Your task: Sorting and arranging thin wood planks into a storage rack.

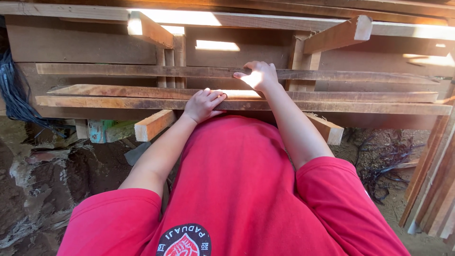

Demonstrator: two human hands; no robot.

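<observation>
Three long rough wooden planks lie side by side across two wooden supports in front of me. My left hand (204, 104) rests with curled fingers over the near edge of the nearest plank (109, 102). My right hand (258, 75) reaches further and lies on the far plank (142, 71), fingers bent over its edge in a patch of sunlight. The middle plank (123, 91) lies between the two hands. My red shirt fills the lower part of the view.
Wooden support beams (154, 124) stick out toward me under the planks. More boards lean at the right edge (433, 189). Black cables (14, 95) hang at the left. A wooden wall (80, 45) stands behind. Dirt ground and debris lie below.
</observation>
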